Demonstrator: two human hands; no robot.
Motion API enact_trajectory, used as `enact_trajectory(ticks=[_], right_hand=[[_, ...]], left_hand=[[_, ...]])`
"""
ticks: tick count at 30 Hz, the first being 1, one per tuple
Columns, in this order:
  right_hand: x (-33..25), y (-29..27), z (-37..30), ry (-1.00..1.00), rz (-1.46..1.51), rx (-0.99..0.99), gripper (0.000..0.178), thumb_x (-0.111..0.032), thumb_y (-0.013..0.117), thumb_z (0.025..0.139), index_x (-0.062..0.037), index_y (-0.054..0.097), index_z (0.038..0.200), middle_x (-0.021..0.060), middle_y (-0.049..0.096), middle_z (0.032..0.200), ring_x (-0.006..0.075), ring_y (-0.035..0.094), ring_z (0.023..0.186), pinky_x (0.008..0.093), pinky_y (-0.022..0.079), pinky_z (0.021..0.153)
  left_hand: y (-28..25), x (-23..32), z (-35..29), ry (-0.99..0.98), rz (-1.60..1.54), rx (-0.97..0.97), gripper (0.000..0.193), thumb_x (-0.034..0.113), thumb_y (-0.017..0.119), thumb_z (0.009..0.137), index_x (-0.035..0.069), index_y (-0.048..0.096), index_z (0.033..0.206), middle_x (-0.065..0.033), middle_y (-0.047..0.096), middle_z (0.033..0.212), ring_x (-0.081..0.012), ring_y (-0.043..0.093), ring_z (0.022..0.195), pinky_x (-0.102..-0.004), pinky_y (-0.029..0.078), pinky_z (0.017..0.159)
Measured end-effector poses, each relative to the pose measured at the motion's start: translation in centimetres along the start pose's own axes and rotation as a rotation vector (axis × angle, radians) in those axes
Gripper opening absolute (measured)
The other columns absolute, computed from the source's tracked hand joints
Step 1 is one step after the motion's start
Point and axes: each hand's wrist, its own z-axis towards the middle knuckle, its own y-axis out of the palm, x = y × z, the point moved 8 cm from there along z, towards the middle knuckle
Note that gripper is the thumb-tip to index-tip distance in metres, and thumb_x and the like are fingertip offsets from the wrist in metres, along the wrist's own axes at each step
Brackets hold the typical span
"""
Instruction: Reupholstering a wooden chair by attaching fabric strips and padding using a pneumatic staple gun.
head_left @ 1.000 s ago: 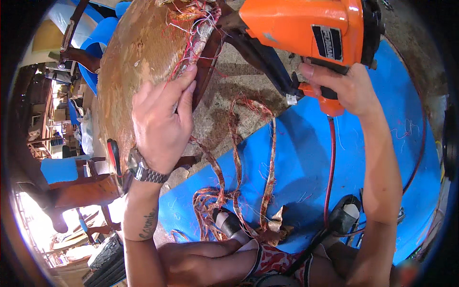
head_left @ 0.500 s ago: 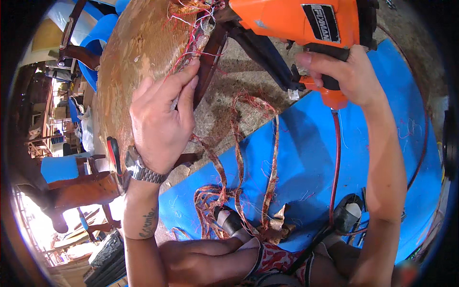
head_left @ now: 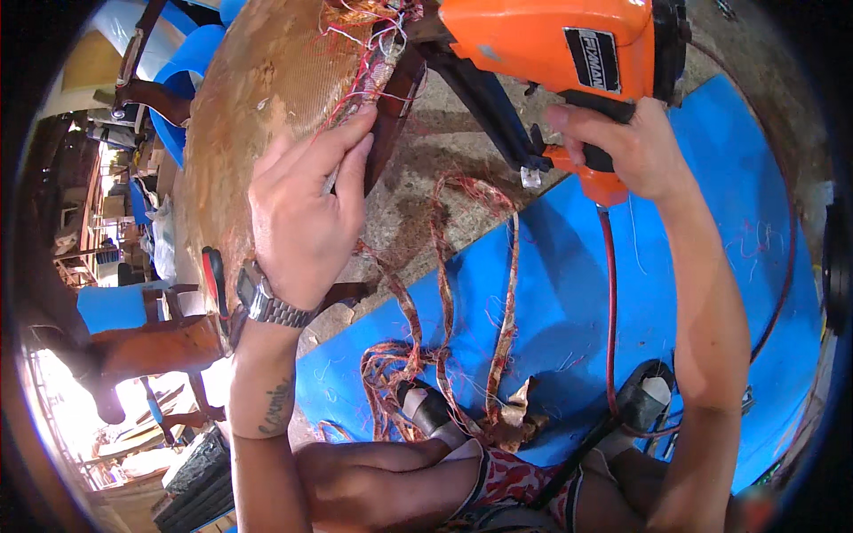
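Observation:
My left hand is closed, thumb and fingers pinching a frayed, patterned fabric strip along the edge of a worn, tan woven-covered seat. Loose red and white threads stick out from the strip. My right hand grips the handle of an orange pneumatic staple gun. The gun's nose points left at the seat edge just beyond my left fingers; whether it touches is hard to tell. A dark red air hose runs down from the handle. More of the frayed strip hangs in loops below my left hand.
A blue sheet covers the floor around my feet, with thread scraps on it. A red-and-black-handled tool stands beside my left wrist. Brown wooden furniture parts are at the left, and a blue rolled sheet lies behind the seat.
The staple gun and my right hand have shifted slightly left. My left hand has moved a little to the right in the picture and keeps its pinch on the strip.

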Motion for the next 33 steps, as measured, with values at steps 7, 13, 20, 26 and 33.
enact_trajectory(ticks=[7, 13, 20, 26, 33], right_hand=[[-1.9, 1.4, -1.6, -0.859, -0.713, -0.008, 0.018, -0.018, 0.068, 0.077, -0.0044, 0.058, 0.083, 0.0022, 0.055, 0.058, 0.0108, 0.054, 0.051, 0.0269, 0.042, 0.048], [2.5, 0.2, -0.5, 0.098, 0.080, 0.010, 0.019, -0.022, 0.068, 0.079, -0.0059, 0.060, 0.084, 0.0007, 0.056, 0.059, 0.0096, 0.053, 0.051, 0.0262, 0.042, 0.048], [2.3, 0.4, -0.1, 0.064, 0.066, 0.012, 0.017, -0.019, 0.068, 0.079, -0.0054, 0.060, 0.084, 0.0013, 0.056, 0.059, 0.0092, 0.053, 0.050, 0.0263, 0.042, 0.047], [2.6, 0.4, -0.1, 0.136, 0.173, -0.034, 0.014, -0.007, 0.059, 0.078, 0.0043, 0.059, 0.087, 0.0051, 0.058, 0.066, 0.0121, 0.055, 0.063, 0.0276, 0.045, 0.061], [1.5, 0.2, -0.7, 0.129, 0.122, 0.022, 0.016, -0.007, 0.060, 0.079, 0.0058, 0.059, 0.087, 0.0059, 0.059, 0.068, 0.0132, 0.055, 0.062, 0.0279, 0.045, 0.060]], left_hand=[[-0.1, 0.0, -0.1, 0.010, -0.006, 0.014, 0.018, 0.006, 0.065, 0.077, 0.009, 0.068, 0.094, -0.0094, 0.063, 0.073, -0.0254, 0.054, 0.063, -0.0336, 0.042, 0.061], [0.1, -0.3, -0.4, 0.010, 0.019, 0.015, 0.020, 0.006, 0.065, 0.077, 0.011, 0.068, 0.096, -0.0087, 0.063, 0.074, -0.0248, 0.053, 0.064, -0.0340, 0.041, 0.063], [-0.2, -0.2, -0.3, 0.028, 0.026, 0.027, 0.019, 0.006, 0.065, 0.077, 0.011, 0.068, 0.096, -0.0084, 0.064, 0.075, -0.0247, 0.054, 0.066, -0.0338, 0.041, 0.064], [-0.1, 0.0, -0.2, 0.022, 0.025, 0.026, 0.018, 0.006, 0.064, 0.078, 0.010, 0.068, 0.095, -0.0086, 0.064, 0.076, -0.0249, 0.056, 0.068, -0.0335, 0.042, 0.066], [-0.3, -0.3, -0.4, -0.005, 0.012, 0.017, 0.019, 0.007, 0.063, 0.080, 0.009, 0.067, 0.098, -0.0102, 0.065, 0.079, -0.0266, 0.057, 0.068, -0.0341, 0.043, 0.066]])
